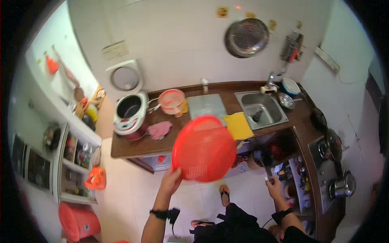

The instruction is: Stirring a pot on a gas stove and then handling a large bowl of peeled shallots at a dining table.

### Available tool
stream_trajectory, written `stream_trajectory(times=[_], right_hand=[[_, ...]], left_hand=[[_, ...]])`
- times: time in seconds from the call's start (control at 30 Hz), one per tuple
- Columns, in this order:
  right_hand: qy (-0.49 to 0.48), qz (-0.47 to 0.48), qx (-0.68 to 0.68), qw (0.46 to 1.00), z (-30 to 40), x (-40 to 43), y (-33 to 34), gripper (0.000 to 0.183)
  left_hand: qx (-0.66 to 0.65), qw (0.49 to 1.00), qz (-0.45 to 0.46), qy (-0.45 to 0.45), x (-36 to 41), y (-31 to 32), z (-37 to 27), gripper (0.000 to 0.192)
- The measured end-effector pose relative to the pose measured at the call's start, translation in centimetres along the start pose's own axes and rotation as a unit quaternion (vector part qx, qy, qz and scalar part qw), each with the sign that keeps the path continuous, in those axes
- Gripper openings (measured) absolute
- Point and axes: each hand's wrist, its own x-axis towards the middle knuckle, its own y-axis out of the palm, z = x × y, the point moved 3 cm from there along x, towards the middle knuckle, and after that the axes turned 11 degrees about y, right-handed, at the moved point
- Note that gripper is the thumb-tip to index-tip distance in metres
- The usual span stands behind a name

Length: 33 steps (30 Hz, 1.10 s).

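A round red plastic colander basket (pixel 204 148) is held at its rim by my left hand (pixel 172 181), in front of the counter. My right hand (pixel 275 187) grips the handle of a knife (pixel 267 170), its blade pointing up toward the open cabinet below the sink. Behind the basket, a grey cutting board (pixel 205 104) lies on the countertop. Right of the board, a yellow cloth (pixel 238 125) hangs over the counter edge, beside the stainless steel sink (pixel 262 110), which has a dark object in its basin.
A rice cooker (pixel 131 114) stands with its lid raised on the counter, near a pink cloth (pixel 160 130) and a pink plastic colander (pixel 171 100). At right are a gas stove (pixel 322 174) and a steel pot (pixel 343 185). A red bucket (pixel 79 221) is at lower left.
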Motion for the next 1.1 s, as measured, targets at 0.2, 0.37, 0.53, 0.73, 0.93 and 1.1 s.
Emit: stream_trajectory(times=[0.2, 0.37, 0.53, 0.73, 0.93, 1.1], right_hand=[[0.095, -0.084, 0.028, 0.992, -9.6, 1.4, -6.1, 0.028], [0.201, -0.121, 0.044, 0.971, -10.8, 2.5, -10.6, 0.023], [0.167, -0.13, -0.048, 0.976, -8.8, 5.5, -12.2, 0.016], [0.202, -0.103, 0.038, 0.973, -7.6, 8.9, -11.9, 0.022], [0.21, -0.054, 0.04, 0.975, -6.3, 10.7, -9.9, 0.022], [0.168, -0.057, 0.07, 0.982, -5.1, 11.5, -9.8, 0.017]], left_hand=[[-0.291, 0.95, 0.107, -0.023, 18.5, 15.7, 9.3, 0.04], [-0.326, 0.94, 0.088, -0.05, 27.2, 19.5, 22.1, 0.038], [-0.181, 0.966, -0.162, -0.084, 31.7, 12.8, 33.2, 0.039], [-0.275, 0.958, -0.06, -0.05, 34.3, 18.7, 28.6, 0.041], [-0.147, 0.957, -0.22, -0.119, 31.5, 12.2, 31.7, 0.041], [-0.201, 0.966, -0.13, -0.096, 30.5, 16.1, 28.7, 0.039]])
